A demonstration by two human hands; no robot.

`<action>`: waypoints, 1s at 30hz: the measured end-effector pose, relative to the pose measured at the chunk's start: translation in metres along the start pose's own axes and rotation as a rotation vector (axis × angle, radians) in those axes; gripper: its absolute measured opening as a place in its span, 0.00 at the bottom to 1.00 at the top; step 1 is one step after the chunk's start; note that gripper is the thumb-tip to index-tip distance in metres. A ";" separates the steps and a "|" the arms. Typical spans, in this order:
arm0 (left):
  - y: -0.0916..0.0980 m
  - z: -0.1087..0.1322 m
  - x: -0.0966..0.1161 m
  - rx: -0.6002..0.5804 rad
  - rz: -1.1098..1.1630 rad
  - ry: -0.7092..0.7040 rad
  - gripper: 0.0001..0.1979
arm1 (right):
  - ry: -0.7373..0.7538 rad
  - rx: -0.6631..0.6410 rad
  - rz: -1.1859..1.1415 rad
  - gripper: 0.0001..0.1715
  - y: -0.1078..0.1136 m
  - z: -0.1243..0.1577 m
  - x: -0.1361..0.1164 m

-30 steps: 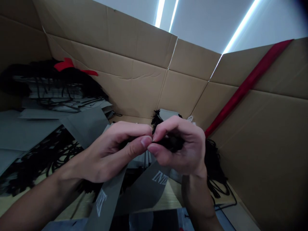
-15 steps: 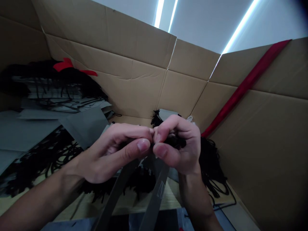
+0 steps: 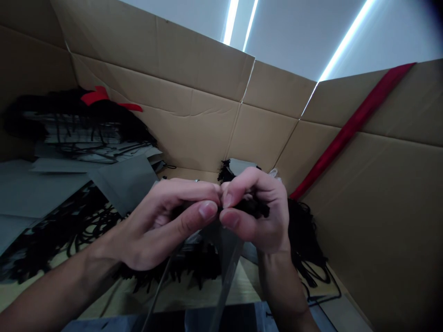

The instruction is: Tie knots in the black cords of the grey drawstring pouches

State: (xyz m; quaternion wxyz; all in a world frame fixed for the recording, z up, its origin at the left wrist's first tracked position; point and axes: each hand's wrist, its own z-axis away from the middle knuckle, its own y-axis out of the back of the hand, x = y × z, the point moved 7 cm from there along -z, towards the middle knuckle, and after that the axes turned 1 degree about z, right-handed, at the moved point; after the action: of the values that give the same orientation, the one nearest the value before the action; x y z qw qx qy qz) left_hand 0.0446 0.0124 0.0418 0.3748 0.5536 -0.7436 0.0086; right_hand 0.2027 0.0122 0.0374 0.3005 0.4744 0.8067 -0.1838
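Note:
My left hand [image 3: 169, 221] and my right hand [image 3: 258, 207] meet in the middle of the head view, thumbs and forefingers pinched tip to tip. Dark cord [image 3: 255, 207] shows bunched inside the curled fingers of my right hand. A small dark bit sits between the two pinches, mostly covered by the fingertips. Below the hands hangs a grey paper bag [image 3: 226, 258], seen nearly edge-on, its upper part hidden behind my fingers. Both hands are closed.
At the left, flat grey bags [image 3: 124, 182] and a stack with black cords [image 3: 83, 133] lie piled, red strips [image 3: 97, 96] on top. More black cords [image 3: 306, 240] lie at the right. Cardboard walls [image 3: 194, 124] enclose the wooden table [image 3: 238, 288]; a red band [image 3: 353, 129] crosses the right wall.
Both hands keep their pinch in nearly the same place. The grey bag beneath them has swung, and its sides now look narrower. The view has shifted slightly.

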 end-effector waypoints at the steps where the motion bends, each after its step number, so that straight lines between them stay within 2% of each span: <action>1: -0.003 0.000 0.001 -0.032 0.054 -0.004 0.23 | -0.023 -0.002 -0.040 0.19 0.001 0.000 0.004; 3: -0.007 -0.001 0.002 -0.080 0.146 -0.007 0.22 | -0.061 -0.009 -0.093 0.19 0.001 0.001 0.008; 5: -0.007 -0.003 0.002 -0.068 0.176 -0.002 0.23 | -0.087 -0.003 -0.101 0.20 0.002 -0.001 0.008; 8: 0.000 -0.007 -0.006 0.041 0.161 0.040 0.26 | -0.129 0.018 -0.032 0.28 0.007 -0.002 -0.001; 11: 0.013 -0.012 -0.018 0.230 0.104 0.057 0.28 | -0.173 0.045 0.128 0.37 0.014 0.004 -0.019; 14: 0.029 -0.011 -0.029 0.467 0.044 0.007 0.26 | -0.175 0.092 0.379 0.36 0.018 0.020 -0.039; 16: 0.041 -0.006 -0.035 0.658 -0.011 -0.001 0.24 | -0.166 0.075 0.593 0.39 0.010 0.033 -0.049; 19: 0.056 0.005 -0.034 0.898 -0.212 0.068 0.23 | -0.146 0.019 0.839 0.48 -0.010 0.050 -0.050; 20: 0.060 0.008 -0.032 0.942 -0.270 0.096 0.23 | -0.148 0.015 0.917 0.44 -0.015 0.053 -0.048; 21: 0.063 0.009 -0.030 0.960 -0.291 0.118 0.22 | -0.143 0.025 0.981 0.31 -0.019 0.056 -0.046; 23: 0.067 0.006 -0.031 0.931 -0.218 0.148 0.21 | -0.162 0.085 1.061 0.05 -0.016 0.058 -0.045; 26: 0.069 -0.004 -0.037 0.778 -0.017 0.202 0.20 | -0.187 0.314 1.061 0.16 0.010 0.056 -0.056; 28: 0.064 -0.011 -0.041 0.583 0.094 0.262 0.24 | -0.173 0.445 1.059 0.19 0.029 0.052 -0.069; 30: 0.055 -0.015 -0.043 0.358 0.178 0.329 0.27 | -0.192 0.468 1.058 0.19 0.040 0.047 -0.075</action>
State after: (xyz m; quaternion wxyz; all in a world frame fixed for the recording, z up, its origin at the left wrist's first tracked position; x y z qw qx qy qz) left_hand 0.0124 0.0753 0.0505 0.3846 0.5347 -0.7050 0.2629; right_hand 0.2802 -0.0448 0.0507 0.3104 0.8476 0.3674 -0.2241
